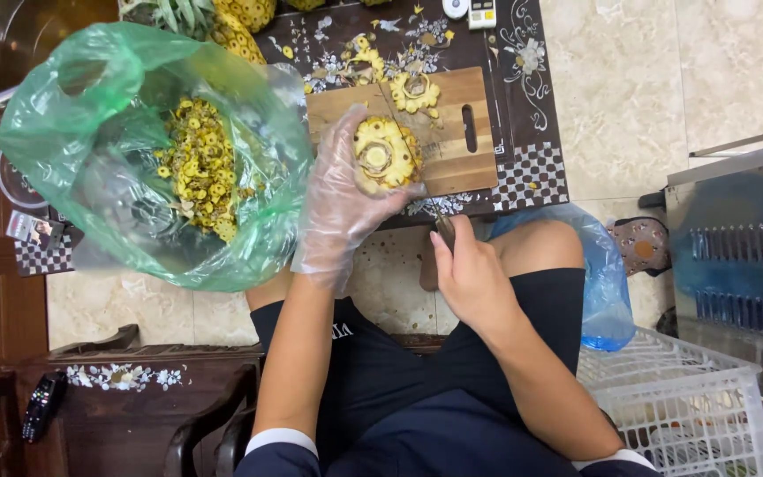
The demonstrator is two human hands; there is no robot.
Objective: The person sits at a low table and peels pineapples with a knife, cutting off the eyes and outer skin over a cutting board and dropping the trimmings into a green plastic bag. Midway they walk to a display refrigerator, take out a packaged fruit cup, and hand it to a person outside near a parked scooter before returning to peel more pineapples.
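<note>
Pineapple [386,155]: peeled, yellow, cut end facing up at us; held just above the near edge of the cutting board [452,168]. We grip it in our left hand [339,199], which wears a loose clear plastic glove, fingers [396,191] wrapped round the fruit's side.

Knife [433,256]: dark handle closed in our bare right hand [470,274], near the desk's front edge and over our knee; the blade is hard to make out.

Cutting board: wooden, with a slot handle, lying on the dark patterned desk [532,106]. One ring-shaped pineapple slice [414,91] rests at its far edge.

Green plastic bag [147,159]: open, just left of the gloved hand, holding a heap of yellow pineapple trimmings [200,168].

Whole pineapples [240,18]: at the desk's far edge, behind the bag.

Metal pot [19,35]: top left corner.

Blue plastic bag [602,283]: beside our right knee.

White wire basket [682,406]: on the floor, lower right.
</note>
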